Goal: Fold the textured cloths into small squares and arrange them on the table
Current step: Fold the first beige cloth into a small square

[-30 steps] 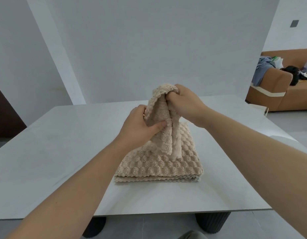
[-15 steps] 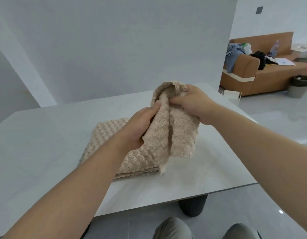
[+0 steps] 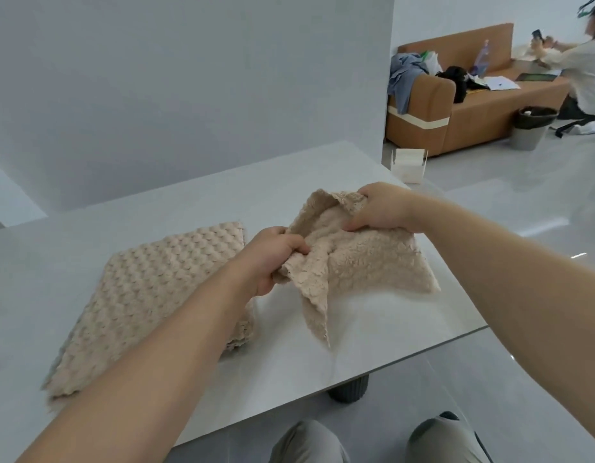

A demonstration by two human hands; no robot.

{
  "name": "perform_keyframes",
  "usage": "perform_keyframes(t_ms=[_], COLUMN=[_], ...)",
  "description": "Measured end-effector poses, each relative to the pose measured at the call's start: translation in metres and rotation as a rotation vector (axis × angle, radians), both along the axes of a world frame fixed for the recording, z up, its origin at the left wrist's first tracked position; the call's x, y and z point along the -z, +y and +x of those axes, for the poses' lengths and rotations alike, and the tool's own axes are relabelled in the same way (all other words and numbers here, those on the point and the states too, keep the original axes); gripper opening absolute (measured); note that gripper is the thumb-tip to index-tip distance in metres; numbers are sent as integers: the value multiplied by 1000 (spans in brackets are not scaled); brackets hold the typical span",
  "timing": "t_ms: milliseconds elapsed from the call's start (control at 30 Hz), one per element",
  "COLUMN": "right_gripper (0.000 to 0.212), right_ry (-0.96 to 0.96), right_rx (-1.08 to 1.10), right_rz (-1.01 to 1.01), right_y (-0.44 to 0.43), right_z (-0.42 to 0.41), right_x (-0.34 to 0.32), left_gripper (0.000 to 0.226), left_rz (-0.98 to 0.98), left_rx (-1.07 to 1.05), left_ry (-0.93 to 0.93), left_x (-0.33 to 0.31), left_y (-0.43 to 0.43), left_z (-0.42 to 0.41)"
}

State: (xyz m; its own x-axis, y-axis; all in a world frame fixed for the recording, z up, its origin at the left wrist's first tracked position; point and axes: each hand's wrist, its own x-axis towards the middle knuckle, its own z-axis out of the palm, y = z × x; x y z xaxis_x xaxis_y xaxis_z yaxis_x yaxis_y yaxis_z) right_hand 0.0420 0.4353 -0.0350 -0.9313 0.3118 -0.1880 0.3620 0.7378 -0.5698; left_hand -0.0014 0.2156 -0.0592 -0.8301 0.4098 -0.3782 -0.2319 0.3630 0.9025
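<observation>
**Two hands hold one bumpy cloth over the table**

The left hand (image 3: 272, 259) pinches the near edge of a soft beige cloth with a bumpy weave (image 3: 366, 262), with its fingers curled tight on it. The right hand (image 3: 379, 208) grips the far top corner of the same cloth, so both hands are closed on it, a little apart. The cloth is lifted and crumpled between them. One corner hangs down in a point over the pale grey stone table (image 3: 155, 208), near its right edge, and may just touch the top.

To the left, partly under the left forearm, a folded beige bubble-textured cloth pile (image 3: 149, 295) lies flat on the table.

Far behind stands a tan sofa with a cream stripe (image 3: 473, 105). It holds clothes, a bottle and white papers (image 3: 499, 83) — any writing on them is too small to read. A grey bin (image 3: 531, 128) stands beside the sofa. A small white box (image 3: 408, 163) sits on the floor past the table's far corner.
</observation>
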Motion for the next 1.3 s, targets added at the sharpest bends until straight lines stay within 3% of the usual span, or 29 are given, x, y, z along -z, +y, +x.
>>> perform_keyframes(t_ms=[133,233,400,600,733,933,1067,1200,1300], right_gripper=[99,90,56,24,27,29,16,12,21], right_ry=[-55,-21,115,279,301,322,268,327,336], right_rx=[-37,-57,-50,53,63,115,76,199,293], right_rz=[36,47,64,-2,52,198,305,82,-250], right_y=[18,23,29,41,47,56,63,60,59], right_z=[-17,-29,-48,-59,-66,-68,-66,-53,-47], right_x=[21,30,50,60,57,49,44,31,32], left_gripper=[19,32,60,43,44,50,50,39,28], left_rz=[-99,-198,-454,-365,-315,-395,-503,-649,-534], left_rx=[-12,-22,34,-100,-166,-106,-51,-28,-15], left_ry=[42,142,537,570,615,866,973,1020,974], left_x=[14,18,26,24,19,7,1,-2,0], left_y=[15,21,17,16,13,10,8,5,1], left_z=[-17,-32,-63,-83,-91,-93,-94,-86,-78])
